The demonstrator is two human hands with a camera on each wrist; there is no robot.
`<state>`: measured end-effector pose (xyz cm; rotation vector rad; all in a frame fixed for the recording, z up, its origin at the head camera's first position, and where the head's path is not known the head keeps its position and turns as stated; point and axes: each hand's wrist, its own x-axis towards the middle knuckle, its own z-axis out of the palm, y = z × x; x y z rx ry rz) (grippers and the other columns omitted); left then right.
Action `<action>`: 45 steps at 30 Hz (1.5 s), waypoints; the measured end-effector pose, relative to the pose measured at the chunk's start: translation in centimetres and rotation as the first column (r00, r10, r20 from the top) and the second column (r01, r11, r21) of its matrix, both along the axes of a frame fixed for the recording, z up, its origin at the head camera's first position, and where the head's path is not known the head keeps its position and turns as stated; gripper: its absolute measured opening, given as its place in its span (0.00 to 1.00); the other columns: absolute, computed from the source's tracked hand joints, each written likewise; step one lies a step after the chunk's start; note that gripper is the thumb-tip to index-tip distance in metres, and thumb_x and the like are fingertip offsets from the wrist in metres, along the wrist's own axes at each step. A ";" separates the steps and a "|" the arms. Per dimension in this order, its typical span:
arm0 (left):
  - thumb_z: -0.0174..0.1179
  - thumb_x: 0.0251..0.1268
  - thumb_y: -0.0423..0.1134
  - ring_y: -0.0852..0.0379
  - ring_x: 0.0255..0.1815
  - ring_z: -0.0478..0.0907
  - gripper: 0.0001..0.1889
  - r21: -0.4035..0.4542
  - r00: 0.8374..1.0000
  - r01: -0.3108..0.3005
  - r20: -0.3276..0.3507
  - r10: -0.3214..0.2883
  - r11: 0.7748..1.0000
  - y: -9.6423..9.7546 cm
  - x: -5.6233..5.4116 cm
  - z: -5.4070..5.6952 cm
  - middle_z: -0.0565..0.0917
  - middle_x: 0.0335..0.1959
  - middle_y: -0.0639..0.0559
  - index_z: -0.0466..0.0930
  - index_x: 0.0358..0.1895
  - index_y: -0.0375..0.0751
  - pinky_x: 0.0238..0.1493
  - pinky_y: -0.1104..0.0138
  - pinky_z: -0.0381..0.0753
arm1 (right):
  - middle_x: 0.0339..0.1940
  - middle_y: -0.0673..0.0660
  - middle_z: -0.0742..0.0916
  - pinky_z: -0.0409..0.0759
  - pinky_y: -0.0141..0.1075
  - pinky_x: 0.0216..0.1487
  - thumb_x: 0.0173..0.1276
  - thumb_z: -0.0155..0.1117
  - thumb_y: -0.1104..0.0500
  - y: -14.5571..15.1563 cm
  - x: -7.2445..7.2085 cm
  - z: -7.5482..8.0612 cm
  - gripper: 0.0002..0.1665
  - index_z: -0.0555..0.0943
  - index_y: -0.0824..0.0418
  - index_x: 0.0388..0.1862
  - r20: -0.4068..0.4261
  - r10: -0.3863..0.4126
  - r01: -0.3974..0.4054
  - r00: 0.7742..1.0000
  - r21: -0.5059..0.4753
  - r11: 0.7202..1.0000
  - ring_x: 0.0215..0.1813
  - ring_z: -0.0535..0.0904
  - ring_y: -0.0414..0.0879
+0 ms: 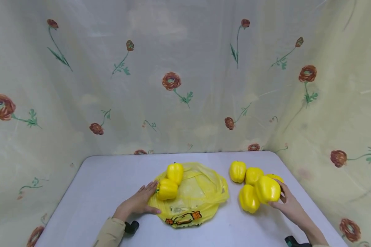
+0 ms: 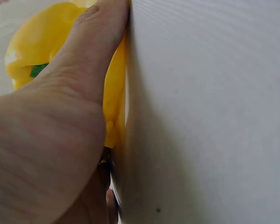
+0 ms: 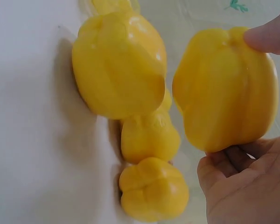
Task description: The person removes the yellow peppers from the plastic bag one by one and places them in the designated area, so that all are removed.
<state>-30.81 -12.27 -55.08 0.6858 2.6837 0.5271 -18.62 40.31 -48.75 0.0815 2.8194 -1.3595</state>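
A yellow plastic bag (image 1: 204, 206) lies flattened on the table, with two yellow bell peppers, one (image 1: 175, 173) behind the other (image 1: 168, 189), on its left part. My left hand (image 1: 139, 201) rests palm down at the bag's left edge, fingers extended beside the nearer pepper and thumb on the bag. At the right, my right hand (image 1: 289, 204) grips another yellow bell pepper (image 1: 268, 189) between thumb and fingers. In the right wrist view that held pepper (image 3: 226, 91) is apart from the surface, thumb on one side and fingers on the other.
Several more yellow bell peppers stand close together on the right of the table (image 1: 111, 175): one at the back (image 1: 237, 172), one beside it (image 1: 253, 176), one in front (image 1: 248, 199) and one partly hidden (image 1: 276, 177). A flower-patterned curtain (image 1: 204, 113) surrounds the table's back and sides.
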 end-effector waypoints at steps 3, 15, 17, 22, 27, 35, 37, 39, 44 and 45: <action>0.63 0.44 0.73 0.47 0.80 0.42 0.63 -0.001 1.000 0.001 -0.004 -0.001 1.000 0.0 -0.1 0.1 0.46 0.80 0.46 0.44 0.78 0.40 0.80 0.50 0.40 | 0.73 0.78 0.53 0.73 0.38 0.68 0.65 0.65 0.55 0.8 0.3 -0.5 0.54 0.42 0.71 0.76 -0.001 -0.012 0.012 1.000 0.024 1.000 0.72 0.54 0.71; 0.65 0.45 0.70 0.46 0.80 0.43 0.62 0.033 0.999 -0.009 0.036 0.007 0.999 0.1 0.5 0.7 0.46 0.80 0.45 0.45 0.77 0.40 0.80 0.49 0.40 | 0.73 0.80 0.49 0.52 0.63 0.72 0.64 0.64 0.56 2.4 0.7 -2.8 0.56 0.38 0.76 0.74 0.114 -0.042 0.042 0.993 0.007 0.999 0.74 0.47 0.74; 0.65 0.46 0.69 0.46 0.80 0.43 0.61 0.044 0.999 -0.007 0.038 0.006 0.999 0.1 0.6 0.8 0.47 0.80 0.45 0.45 0.77 0.39 0.80 0.49 0.41 | 0.74 0.80 0.49 0.52 0.62 0.73 0.64 0.64 0.55 2.6 0.6 -3.3 0.56 0.38 0.76 0.74 0.133 -0.041 0.040 0.990 0.007 0.999 0.74 0.46 0.74; 0.65 0.46 0.69 0.45 0.80 0.43 0.61 0.057 0.999 -0.005 0.040 0.003 0.998 0.1 0.6 0.8 0.47 0.80 0.44 0.45 0.77 0.39 0.80 0.49 0.40 | 0.75 0.79 0.46 0.50 0.59 0.75 0.64 0.63 0.55 2.8 0.1 -4.3 0.57 0.37 0.76 0.74 0.183 -0.037 0.039 0.982 -0.006 0.999 0.75 0.43 0.74; 0.65 0.46 0.70 0.46 0.80 0.42 0.61 0.047 0.999 0.001 0.041 -0.003 0.999 0.0 0.4 0.6 0.46 0.80 0.45 0.44 0.78 0.40 0.80 0.49 0.39 | 0.74 0.79 0.46 0.51 0.58 0.75 0.64 0.64 0.54 2.9 0.0 -5.2 0.58 0.37 0.76 0.74 0.219 -0.049 0.049 0.975 0.004 0.999 0.75 0.43 0.73; 0.64 0.45 0.71 0.46 0.80 0.42 0.62 0.040 0.999 0.009 0.033 -0.010 0.999 0.1 0.1 0.2 0.46 0.80 0.45 0.44 0.78 0.40 0.80 0.49 0.40 | 0.73 0.80 0.47 0.51 0.59 0.75 0.63 0.64 0.55 2.8 0.2 -5.4 0.58 0.36 0.77 0.74 0.201 -0.058 0.059 0.978 0.005 0.998 0.75 0.44 0.72; 0.63 0.45 0.71 0.46 0.80 0.42 0.62 0.038 0.999 0.010 0.031 -0.011 0.999 0.1 0.1 0.3 0.46 0.80 0.45 0.44 0.78 0.41 0.80 0.49 0.39 | 0.73 0.80 0.47 0.50 0.59 0.75 0.62 0.64 0.56 2.8 0.3 -5.4 0.59 0.35 0.77 0.74 0.207 -0.061 0.062 0.976 0.002 0.998 0.75 0.44 0.72; 0.64 0.46 0.71 0.46 0.80 0.42 0.61 0.043 1.000 0.005 0.031 -0.006 0.999 0.1 0.1 0.4 0.46 0.80 0.45 0.44 0.78 0.40 0.80 0.49 0.40 | 0.73 0.81 0.46 0.50 0.60 0.75 0.62 0.64 0.56 2.8 0.4 -5.4 0.59 0.35 0.77 0.73 0.210 -0.060 0.062 0.976 0.001 0.998 0.75 0.44 0.73; 0.65 0.45 0.70 0.46 0.80 0.43 0.61 0.038 0.999 -0.005 0.036 0.004 0.999 0.2 0.2 0.6 0.47 0.80 0.45 0.45 0.78 0.40 0.80 0.49 0.40 | 0.72 0.81 0.47 0.51 0.60 0.74 0.61 0.64 0.56 2.7 0.7 -5.5 0.58 0.36 0.78 0.73 0.199 -0.061 0.061 0.978 0.006 0.998 0.74 0.47 0.73; 0.65 0.45 0.70 0.46 0.80 0.43 0.61 0.038 0.999 -0.006 0.037 0.004 0.999 0.2 0.2 0.6 0.47 0.80 0.45 0.45 0.78 0.40 0.80 0.49 0.40 | 0.72 0.81 0.47 0.50 0.60 0.75 0.61 0.64 0.56 2.7 0.7 -5.6 0.58 0.36 0.78 0.73 0.200 -0.061 0.061 0.978 0.006 0.998 0.74 0.47 0.73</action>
